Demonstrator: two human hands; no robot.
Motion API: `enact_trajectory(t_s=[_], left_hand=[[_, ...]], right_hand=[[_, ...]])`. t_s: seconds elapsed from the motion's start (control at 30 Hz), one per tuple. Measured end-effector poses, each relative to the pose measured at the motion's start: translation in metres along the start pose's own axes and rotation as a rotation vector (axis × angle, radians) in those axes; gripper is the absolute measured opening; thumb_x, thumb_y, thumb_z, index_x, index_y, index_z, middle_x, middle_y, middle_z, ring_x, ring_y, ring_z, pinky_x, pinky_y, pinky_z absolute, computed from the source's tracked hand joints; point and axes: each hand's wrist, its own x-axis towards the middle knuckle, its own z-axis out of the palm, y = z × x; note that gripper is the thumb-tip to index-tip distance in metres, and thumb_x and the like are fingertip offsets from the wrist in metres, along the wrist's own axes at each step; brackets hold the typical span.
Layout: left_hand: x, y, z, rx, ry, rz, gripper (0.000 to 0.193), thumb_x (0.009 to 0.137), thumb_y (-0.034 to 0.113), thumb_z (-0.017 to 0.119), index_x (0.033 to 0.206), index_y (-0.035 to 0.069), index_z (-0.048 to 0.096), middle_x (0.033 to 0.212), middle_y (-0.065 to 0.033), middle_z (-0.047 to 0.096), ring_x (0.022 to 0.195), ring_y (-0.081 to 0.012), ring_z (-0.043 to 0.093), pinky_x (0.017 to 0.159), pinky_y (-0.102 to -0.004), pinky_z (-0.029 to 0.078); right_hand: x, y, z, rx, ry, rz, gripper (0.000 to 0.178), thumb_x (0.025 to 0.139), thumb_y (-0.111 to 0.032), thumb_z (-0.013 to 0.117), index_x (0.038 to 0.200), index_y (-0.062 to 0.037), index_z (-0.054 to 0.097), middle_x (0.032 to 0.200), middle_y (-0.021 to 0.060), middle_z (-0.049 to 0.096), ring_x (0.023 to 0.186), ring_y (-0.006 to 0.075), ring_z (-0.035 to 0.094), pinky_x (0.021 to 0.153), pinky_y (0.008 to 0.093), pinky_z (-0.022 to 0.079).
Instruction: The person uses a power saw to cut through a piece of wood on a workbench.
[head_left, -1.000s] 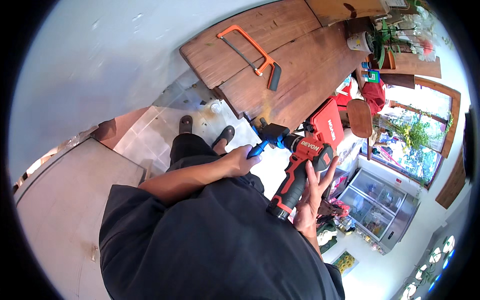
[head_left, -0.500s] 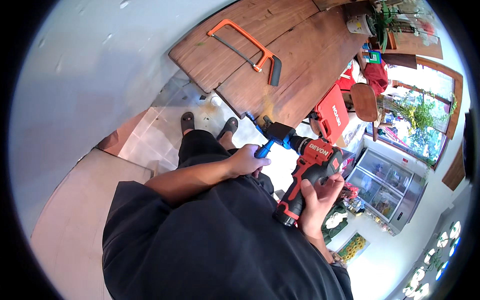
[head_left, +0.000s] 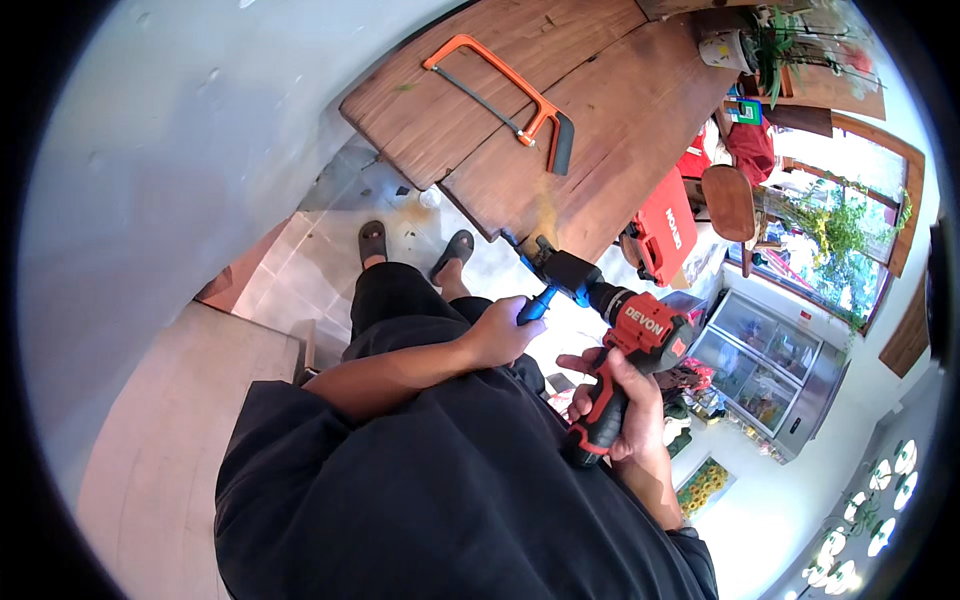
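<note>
Red drill (head_left: 643, 322), one, clasped by right hand (head_left: 638, 403); left hand (head_left: 500, 334) grips one blue handle (head_left: 538, 305).

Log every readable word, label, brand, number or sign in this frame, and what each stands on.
White lettering, readable but not transcribed: on the red-and-black cordless drill in the right hand.
White lettering, tilted, also not transcribed: on the red hard-shell case.
Green-and-white card with a square pattern: too small to read.
Small red rectangular tag: too small to tell whether it bears text.
</note>
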Motion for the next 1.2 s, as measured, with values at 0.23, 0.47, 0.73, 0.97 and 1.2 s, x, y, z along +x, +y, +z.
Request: enact_trajectory(t_s=[0.23,0.47,0.73,0.97,1.2], left_hand=[[0.005,-0.012,0.003,0.11,0.1,0.121,0.026,0.095,0.025,0.064,0.087,0.001,0.058,0.059,-0.003,0.054,0.046,-0.0124,0.052,0.044,-0.0321,0.041],[0.01,-0.019,0.008,0.227,0.194,0.198,0.028,0.09,0.024,0.067,0.081,-0.001,0.059,0.063,-0.011,0.056,0.06,-0.0191,0.055,0.06,-0.0397,0.045],[0.006,-0.013,0.007,0.31,0.226,0.184,0.028,0.089,0.025,0.067,0.083,-0.002,0.061,0.066,-0.014,0.058,0.062,-0.0219,0.057,0.062,-0.0398,0.046],[0.009,-0.021,0.007,0.327,0.241,0.229,0.027,0.09,0.025,0.067,0.084,-0.001,0.062,0.066,-0.0101,0.059,0.062,-0.02,0.058,0.061,-0.0374,0.046],[0.012,-0.02,0.008,0.372,0.25,0.249,0.024,0.09,0.023,0.067,0.085,0.0,0.062,0.066,-0.0061,0.058,0.056,-0.0166,0.057,0.053,-0.0352,0.047]], right_hand=[[0.003,0.001,0.0,0.075,-0.001,0.048,0.025,0.082,-0.01,0.058,0.103,0.0018,0.051,0.1,0.0324,0.065,0.061,0.0249,0.06,0.058,0.0416,0.055],[0.003,-0.003,-0.004,0.099,-0.007,0.081,0.027,0.083,-0.011,0.059,0.105,0.0017,0.051,0.09,0.0266,0.064,0.062,0.0258,0.061,0.06,0.0418,0.055],[0.004,-0.003,0.001,0.06,-0.006,0.127,0.03,0.078,-0.017,0.061,0.104,-0.0026,0.053,0.087,0.0206,0.065,0.06,0.0223,0.059,0.059,0.0398,0.054],[0.006,-0.001,-0.001,0.121,-0.091,0.068,0.024,0.085,-0.012,0.059,0.103,0.0008,0.05,0.092,0.0251,0.064,0.063,0.0244,0.062,0.061,0.0403,0.056],[0.012,0.002,-0.004,0.287,-0.199,0.17,0.039,0.088,-0.017,0.06,0.115,0.0078,0.047,0.102,0.0236,0.068,0.075,0.0325,0.072,0.068,0.0434,0.062]])
